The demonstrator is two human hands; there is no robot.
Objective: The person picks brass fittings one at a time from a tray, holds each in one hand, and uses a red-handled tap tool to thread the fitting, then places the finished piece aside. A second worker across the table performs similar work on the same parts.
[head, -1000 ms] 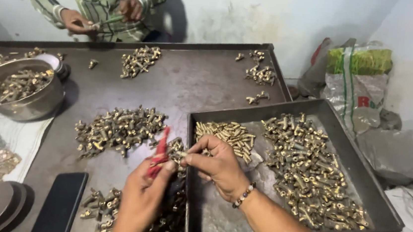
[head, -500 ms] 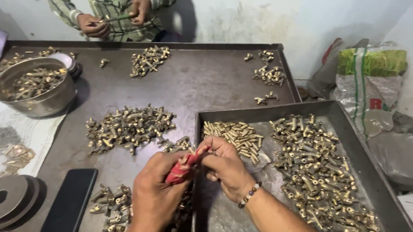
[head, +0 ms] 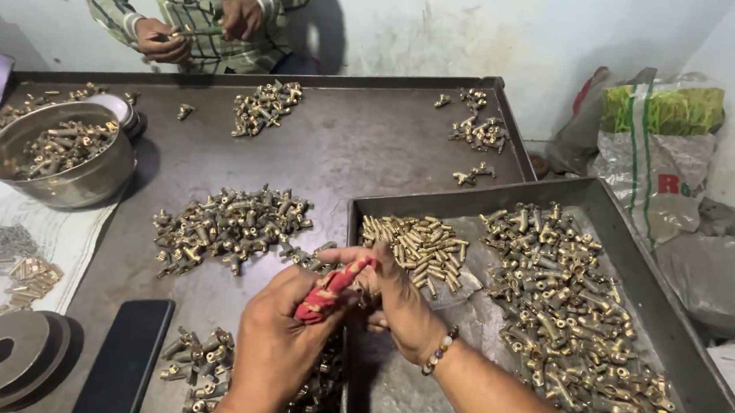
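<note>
Head view: red-handled tool (head: 331,294) clasped in closed left hand (head: 277,349); right hand (head: 395,302) pinched on small brass part (mostly hidden) at tool tip, over tray (head: 706,387) front-left corner.

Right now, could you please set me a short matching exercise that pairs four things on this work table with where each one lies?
Things:
1. red-handled tool
2. round metal bowl
3. black phone
4. neat pile of small brass sleeves

Places:
A. inside the grey tray, at its near-left part
B. far left of the table, full of brass parts
C. gripped in the left hand
D. flat at the near table edge, beside a metal disc

Pairs: 1-C, 2-B, 3-D, 4-A
</note>
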